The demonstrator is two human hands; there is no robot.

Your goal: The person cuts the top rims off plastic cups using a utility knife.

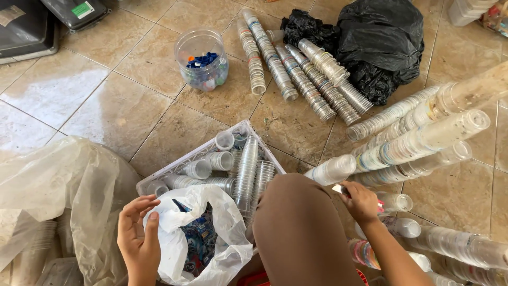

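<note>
beige tiled floor [132, 106], glossy, indoors. far left of the left hand [138, 238] lies one big clear plastic sack [58, 185]. the left hand's grip is closed on the rim of a white plastic bag [211, 238] holding blue-printed labels. just above that grip sits one white crate [211, 151] of stacked clear cups; farther up, one clear jar [202, 59] of bottle caps and five cup stacks [296, 69] beside one black bag [381, 42]. the right hand [360, 201] pinches a small cup piece [338, 188], touching long cup stacks [418, 143].

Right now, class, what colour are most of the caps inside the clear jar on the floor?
Mostly blue caps, seen best in the head view.
</note>
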